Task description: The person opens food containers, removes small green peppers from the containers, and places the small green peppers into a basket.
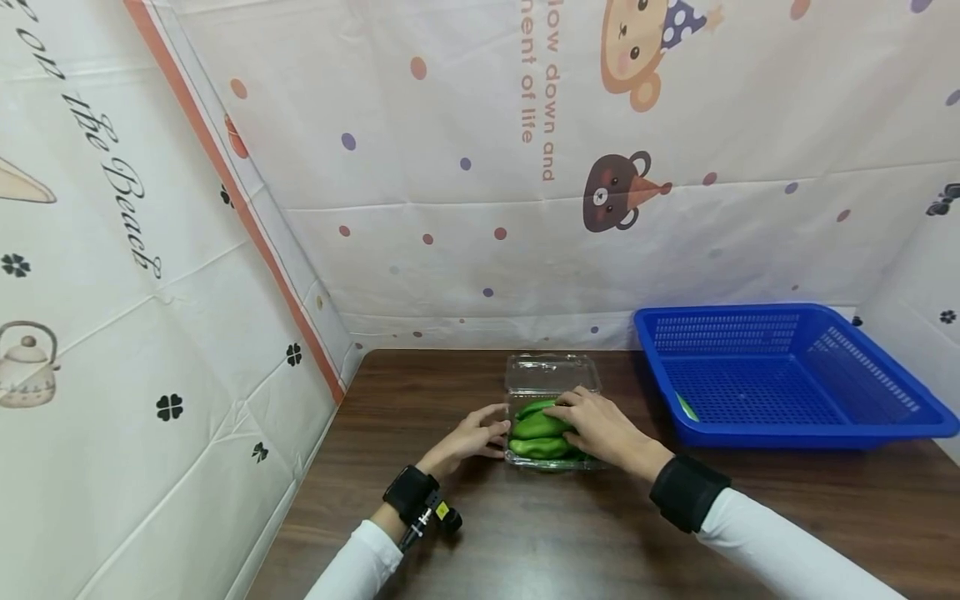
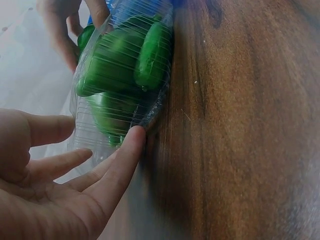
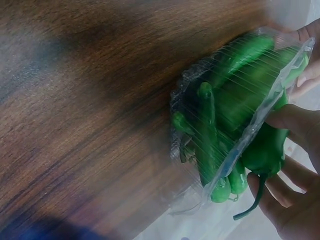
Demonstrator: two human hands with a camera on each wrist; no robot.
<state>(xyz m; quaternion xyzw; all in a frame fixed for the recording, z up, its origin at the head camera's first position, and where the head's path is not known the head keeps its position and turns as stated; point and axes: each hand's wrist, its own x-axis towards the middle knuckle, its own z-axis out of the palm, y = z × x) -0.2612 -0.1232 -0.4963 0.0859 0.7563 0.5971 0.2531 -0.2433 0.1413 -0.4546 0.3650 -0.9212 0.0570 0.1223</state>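
A clear plastic clamshell box [image 1: 551, 375] stands on the table with its lid folded back. Several green peppers [image 1: 542, 427] fill it, some long and slim, others broader. My left hand [image 1: 472, 437] is at the box's left side; in the left wrist view its fairly straight fingers [image 2: 117, 172] reach along the clear wall, fingertips touching or very close. Over the right part of the box, my right hand [image 1: 600, 429] grips a green pepper [image 3: 264, 150] at the top of the pile, thumb on one side and fingers on the other. Its curved stem hangs beside the fingers.
To the right of the box stands a blue plastic basket [image 1: 750, 429], with a small bright green piece [image 1: 686, 408] visible at its left side. The brown wooden table [image 1: 525, 533] meets printed white cloth [image 1: 465, 275] at the back and left.
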